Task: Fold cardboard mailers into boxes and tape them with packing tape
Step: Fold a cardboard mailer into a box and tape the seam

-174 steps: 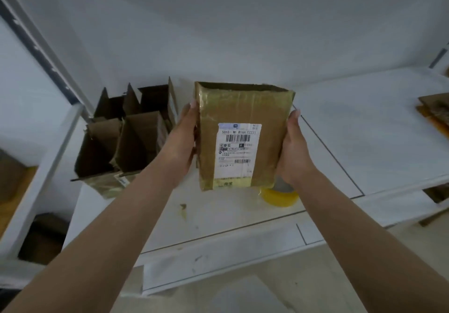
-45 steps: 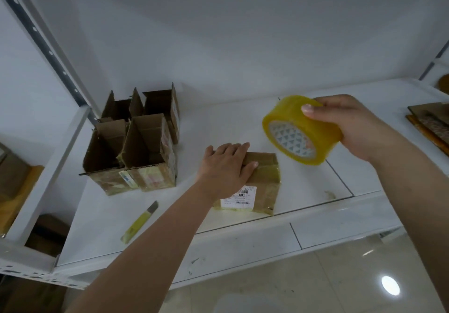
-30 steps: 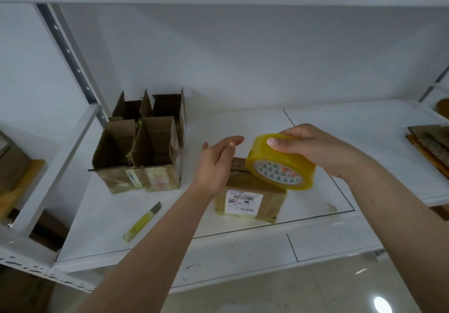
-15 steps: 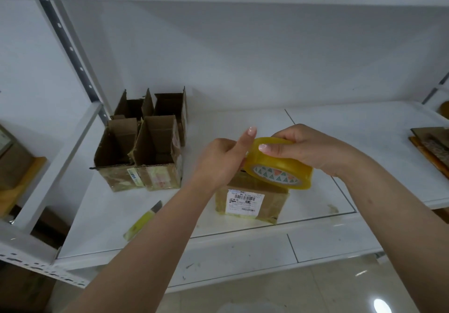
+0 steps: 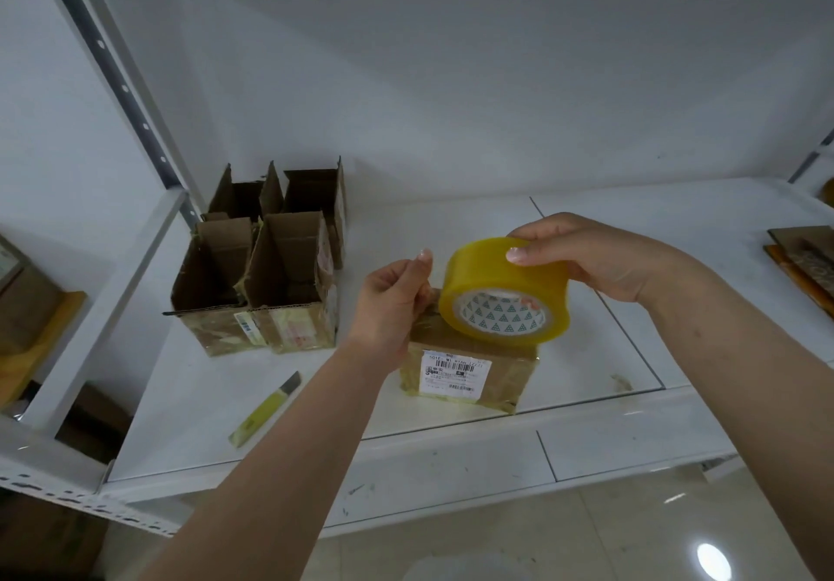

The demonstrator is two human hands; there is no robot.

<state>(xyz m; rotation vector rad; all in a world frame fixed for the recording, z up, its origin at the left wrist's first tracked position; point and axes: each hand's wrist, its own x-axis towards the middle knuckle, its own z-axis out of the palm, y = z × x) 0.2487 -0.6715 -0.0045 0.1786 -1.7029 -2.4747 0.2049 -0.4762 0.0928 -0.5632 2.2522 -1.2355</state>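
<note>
A folded cardboard box [image 5: 469, 368] with a white shipping label lies on the white shelf [image 5: 451, 454] near its front edge. My right hand [image 5: 595, 260] grips a yellow roll of packing tape [image 5: 501, 282] just above the box's top. Left of the roll, my left hand [image 5: 392, 305] has thumb and fingers curled together at the roll's edge, seemingly pinching the clear tape end; the tape strip itself is too faint to make out.
Several open-topped cardboard boxes [image 5: 266, 273] stand grouped at the shelf's back left. A yellow utility knife [image 5: 264, 409] lies on the shelf in front of them. Flat cardboard pieces [image 5: 808, 260] sit at the far right. A metal upright [image 5: 131, 93] runs along the left.
My left hand lifted off the box and came up to the roll's edge. My right hand brought the tape roll down and left, over the box, and tilted it.
</note>
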